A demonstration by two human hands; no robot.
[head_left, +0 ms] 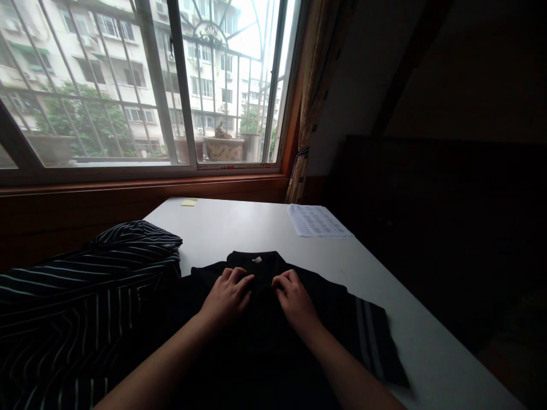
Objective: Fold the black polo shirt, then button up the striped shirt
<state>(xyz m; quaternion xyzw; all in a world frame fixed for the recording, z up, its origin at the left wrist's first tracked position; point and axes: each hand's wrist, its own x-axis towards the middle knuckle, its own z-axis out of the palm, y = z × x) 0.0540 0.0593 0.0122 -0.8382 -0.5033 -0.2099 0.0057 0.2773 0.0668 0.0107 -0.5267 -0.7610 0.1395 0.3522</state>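
A black short-sleeved shirt (265, 347) lies spread on the white table, its collar (273, 259) at the far end and a small white label (257, 259) inside the neck. Two grey stripes cross its right sleeve (376, 336). My left hand (228, 293) has bent fingers on the left side of the neck opening, closed on the cloth there. Opposite it, my right hand (294, 299) pinches the collar's right side between thumb and fingers. Dark cloth under the fingertips makes the exact grip hard to see.
At the left a black garment with white stripes (102, 296) lies heaped against the shirt. Printed sheets (318, 220) rest at the far right of the white table (239, 219), and a yellow sticky note (188, 202) is at the back left. Beyond stands a barred window (213, 85) with a tied curtain (310, 108).
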